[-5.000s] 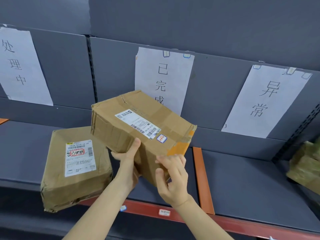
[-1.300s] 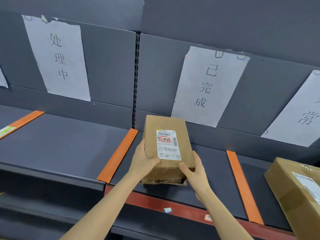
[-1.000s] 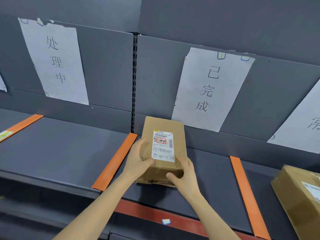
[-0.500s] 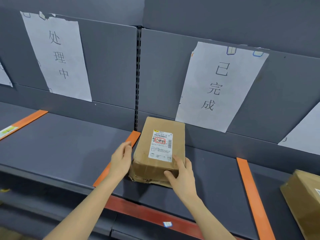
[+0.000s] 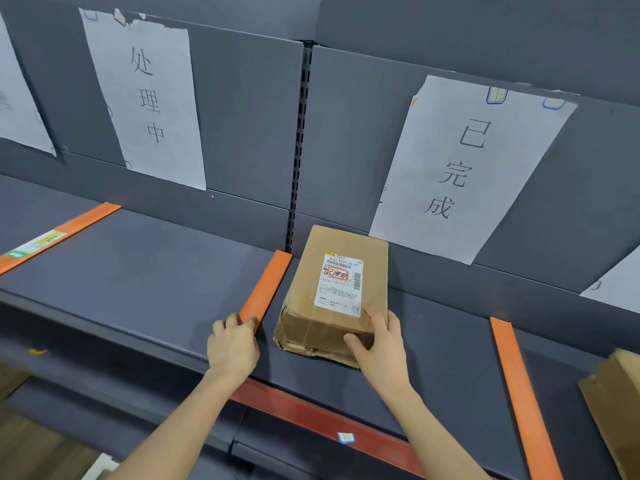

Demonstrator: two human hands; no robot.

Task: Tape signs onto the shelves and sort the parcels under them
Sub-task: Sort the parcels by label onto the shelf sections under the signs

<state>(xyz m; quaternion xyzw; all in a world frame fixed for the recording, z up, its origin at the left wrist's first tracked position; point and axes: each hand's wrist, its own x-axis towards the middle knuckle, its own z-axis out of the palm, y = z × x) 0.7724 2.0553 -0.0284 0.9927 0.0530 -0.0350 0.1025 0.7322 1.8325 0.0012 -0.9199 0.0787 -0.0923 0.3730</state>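
Left hand point(image 5: 232, 344) has come off the parcel point(image 5: 337, 296) since half a second ago and now sits at the near end of the orange divider point(image 5: 266, 285). The box itself has barely shifted.

Parcel position: flat on the shelf point(image 5: 138, 271), in the bay under the 已完成 sign point(image 5: 464, 168), just right of the divider and not touching it. Far end is close to the back panel. Red stamp on the shipping label point(image 5: 341, 284) looks like it matches that sign, so the bay is probably right. The 处理中 sign point(image 5: 149, 98) is one bay left.

Step in hand, my read: final seating of the box.
- Push straight back; don't let it skew into the divider.
- Near bottom edge is torn and crumpled, so press on the top and sides, not on that flap.
- Keep the label face up and readable.
- Release only once it's fully on the shelf, clear of the front lip.

Hands:
- Right hand point(image 5: 379, 348) grips the near right corner, thumb across the front face, fingers over the top edge, forearm coming in from low right.
- Left hand is back-up, fingers bent, tips at the divider end. Can't tell whether it pinches the strip or just touches it.

Second carton point(image 5: 616, 403) sits at the right edge, well apart.
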